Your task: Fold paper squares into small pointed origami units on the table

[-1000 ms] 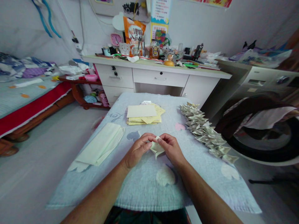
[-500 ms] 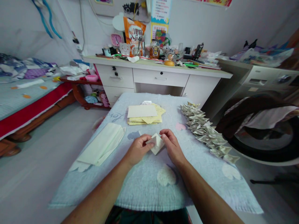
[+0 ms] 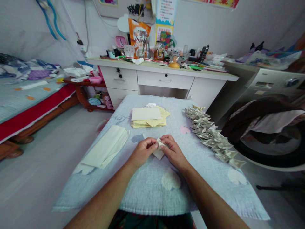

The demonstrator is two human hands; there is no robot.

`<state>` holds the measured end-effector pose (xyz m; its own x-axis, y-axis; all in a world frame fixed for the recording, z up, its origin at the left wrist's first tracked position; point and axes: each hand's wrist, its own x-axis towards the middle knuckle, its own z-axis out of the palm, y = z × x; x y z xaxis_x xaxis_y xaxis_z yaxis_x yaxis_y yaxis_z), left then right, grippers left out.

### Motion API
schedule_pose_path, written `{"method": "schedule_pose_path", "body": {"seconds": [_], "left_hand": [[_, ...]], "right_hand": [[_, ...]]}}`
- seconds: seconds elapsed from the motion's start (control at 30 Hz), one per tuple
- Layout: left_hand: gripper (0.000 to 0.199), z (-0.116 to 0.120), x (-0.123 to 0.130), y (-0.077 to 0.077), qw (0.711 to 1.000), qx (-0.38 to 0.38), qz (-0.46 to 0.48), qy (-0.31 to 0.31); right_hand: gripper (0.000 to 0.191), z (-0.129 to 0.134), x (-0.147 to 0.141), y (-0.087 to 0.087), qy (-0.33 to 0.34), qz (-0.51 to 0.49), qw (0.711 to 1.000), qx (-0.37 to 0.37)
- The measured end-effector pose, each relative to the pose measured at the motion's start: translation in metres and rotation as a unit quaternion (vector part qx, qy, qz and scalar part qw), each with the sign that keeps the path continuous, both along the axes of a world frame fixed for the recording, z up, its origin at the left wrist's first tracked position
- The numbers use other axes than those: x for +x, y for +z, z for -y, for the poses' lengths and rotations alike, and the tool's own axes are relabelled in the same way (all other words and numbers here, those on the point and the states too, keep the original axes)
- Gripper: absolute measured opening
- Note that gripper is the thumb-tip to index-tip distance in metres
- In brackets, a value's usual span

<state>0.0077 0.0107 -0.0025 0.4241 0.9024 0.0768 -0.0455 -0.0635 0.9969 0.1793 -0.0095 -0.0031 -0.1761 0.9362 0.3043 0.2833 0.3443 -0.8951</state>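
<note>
A small folded piece of pale paper (image 3: 158, 154) is pinched between my two hands over the middle of the cloth-covered table. My left hand (image 3: 145, 150) grips its left side, thumb on top. On its right side, my right hand (image 3: 172, 149) closes thumb and fingers on the upper part, hiding some of the folds. Beyond the hands lies a stack of yellowish paper (image 3: 149, 123) with a cream sheet (image 3: 146, 114) on top. To the left rests a pile of long pale green-white sheets (image 3: 106, 148). Several folded paper pieces (image 3: 209, 135) stand in overlapping rows at the right.
A blue patterned cloth (image 3: 143, 190) covers the table. Behind it stands a white desk (image 3: 164, 78) crowded with jars, a pink clock (image 3: 120, 41) and an orange bag (image 3: 138, 35). A washing machine (image 3: 269, 82) with its door open is at right, a bed (image 3: 30, 98) at left.
My right hand has moved in closer to my left, its thumb and fingers now covering more of the folded paper. The view has shifted slightly.
</note>
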Motion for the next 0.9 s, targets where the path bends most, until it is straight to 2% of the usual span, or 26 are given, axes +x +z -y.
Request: {"method": "schedule_pose_path", "body": {"seconds": [0.1, 0.2, 0.3, 0.47, 0.63, 0.9], "left_hand": [[0.024, -0.0009, -0.0004, -0.0015, 1.0, 0.0, -0.007, 0.011], [0.026, -0.0016, -0.0007, -0.0045, 1.0, -0.012, -0.009, 0.02], [0.027, -0.0017, -0.0005, -0.0066, 1.0, -0.014, -0.005, 0.025], [0.026, -0.0013, 0.0004, -0.0056, 0.999, -0.019, 0.005, 0.027], [0.029, -0.0011, 0.0016, -0.0045, 0.999, -0.039, 0.01, 0.023], [0.024, -0.0009, 0.0027, -0.0062, 1.0, -0.01, -0.002, 0.022]], "right_hand": [[0.01, 0.0029, -0.0024, 0.003, -0.023, 0.013, 0.999, 0.023], [0.024, 0.0061, -0.0045, 0.0052, -0.048, 0.029, 0.996, 0.066], [0.026, 0.0077, -0.0065, 0.0044, -0.062, 0.057, 0.992, 0.092], [0.012, 0.0074, -0.0073, 0.0022, -0.063, 0.088, 0.99, 0.087], [0.003, 0.0073, -0.0062, 0.0032, -0.049, 0.06, 0.994, 0.074], [0.007, 0.0053, -0.0056, 0.0016, -0.045, 0.015, 0.997, 0.065]]}}
